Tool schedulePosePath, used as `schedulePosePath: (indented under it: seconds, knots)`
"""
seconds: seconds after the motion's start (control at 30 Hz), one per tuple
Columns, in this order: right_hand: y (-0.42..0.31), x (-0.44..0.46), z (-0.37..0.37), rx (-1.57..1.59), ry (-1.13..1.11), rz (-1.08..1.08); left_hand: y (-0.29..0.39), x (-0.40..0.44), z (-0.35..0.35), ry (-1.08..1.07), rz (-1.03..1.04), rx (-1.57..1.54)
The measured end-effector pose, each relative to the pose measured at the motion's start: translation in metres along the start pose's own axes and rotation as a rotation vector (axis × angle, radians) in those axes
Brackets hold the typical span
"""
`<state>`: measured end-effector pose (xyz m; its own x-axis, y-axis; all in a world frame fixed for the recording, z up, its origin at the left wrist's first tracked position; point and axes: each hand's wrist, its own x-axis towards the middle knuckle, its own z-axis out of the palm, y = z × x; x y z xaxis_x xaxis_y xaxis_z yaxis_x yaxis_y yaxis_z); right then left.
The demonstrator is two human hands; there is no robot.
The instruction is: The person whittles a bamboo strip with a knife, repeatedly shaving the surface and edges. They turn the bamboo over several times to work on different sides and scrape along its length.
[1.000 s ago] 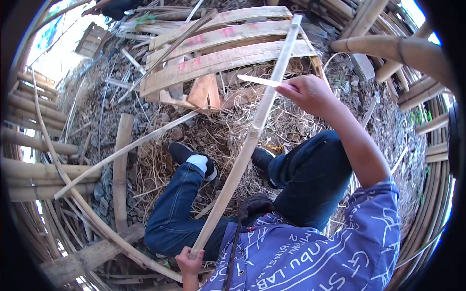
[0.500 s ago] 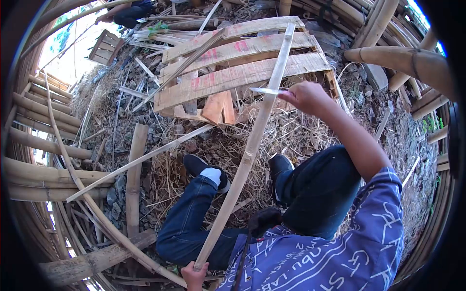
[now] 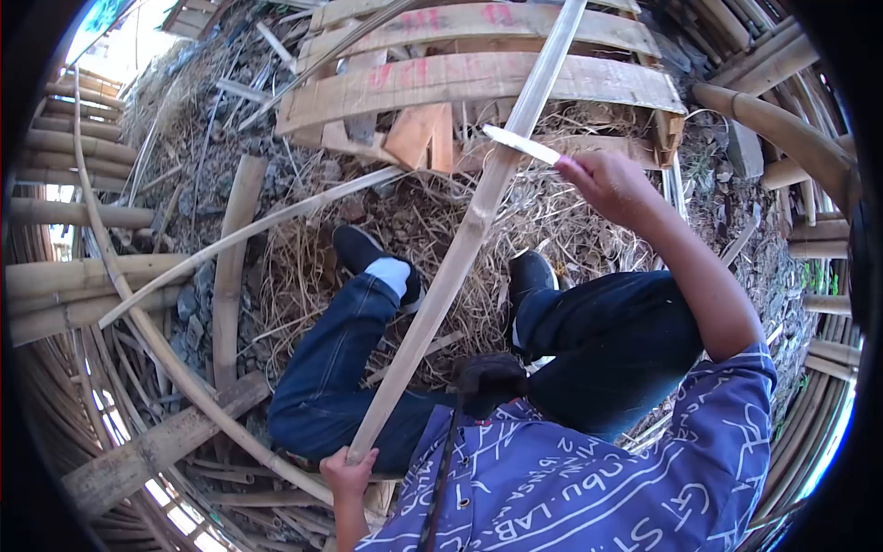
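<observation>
A long split bamboo strip point(image 3: 451, 281) slants from my lap up over the wooden pallet. Its lower end is gripped by my left hand point(image 3: 349, 471), closed around it near my left thigh. My right hand point(image 3: 614, 187) is closed on the handle of a knife point(image 3: 522, 144). The bright blade lies across the strip, a little below the pallet's front board. Most of the handle is hidden in my fingers.
Ahead stands the slatted wooden pallet point(image 3: 478, 78) with red marks. Another thin bamboo strip point(image 3: 267, 225) leans on its front left. Bamboo poles point(image 3: 83, 276) line the left side, and a thick pole point(image 3: 782, 129) juts in at right. Shavings and straw point(image 3: 303, 248) cover the ground around my shoes.
My view has tilted down, so the pallet sits higher in it. The knife blade is now angled across the strip and lies lower along it. Both hands keep their hold.
</observation>
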<state>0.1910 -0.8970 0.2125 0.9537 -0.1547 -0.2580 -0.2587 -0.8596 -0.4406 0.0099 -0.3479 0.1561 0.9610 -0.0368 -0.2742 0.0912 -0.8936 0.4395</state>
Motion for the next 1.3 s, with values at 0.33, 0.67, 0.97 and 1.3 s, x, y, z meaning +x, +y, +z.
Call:
schedulePosePath:
  seconds: [0.33, 0.67, 0.97, 1.3]
  knots:
    - [-0.042, -0.017, 0.002, 0.037, -0.005, -0.192, 0.072, 0.023, 0.008, -0.097, -0.055, -0.177]
    - [-0.050, -0.022, 0.036, -0.029, -0.112, -0.404, 0.143, 0.054, 0.035, -0.189, -0.017, -0.335]
    - [-0.040, -0.018, 0.045, -0.030, -0.143, -0.365, 0.184, 0.069, 0.053, -0.429, -0.079, -0.562]
    - [-0.016, 0.008, 0.042, -0.164, 0.018, -0.368, 0.192, 0.059, 0.055, -0.344, -0.028, -0.565]
